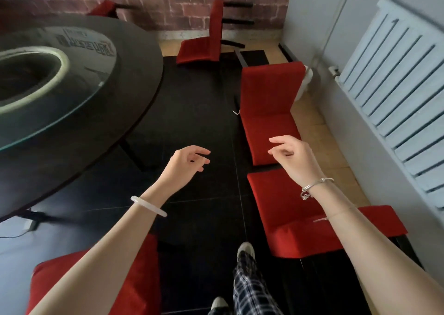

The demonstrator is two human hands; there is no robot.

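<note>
My left hand (187, 163) hangs in the air over the black floor, fingers loosely curled, holding nothing; a pale bangle circles its wrist. My right hand (292, 155) hovers above the front edge of a red chair seat (269, 132), fingers relaxed and empty, with a silver bracelet on the wrist. A second red chair (288, 218) stands directly below my right forearm.
A large round black table (134, 79) with a glass turntable fills the left. Further red chairs stand at the back wall (204, 48) and at the bottom left (134, 290). A white radiator (394, 98) lines the right wall. My checked trouser leg and shoes show below.
</note>
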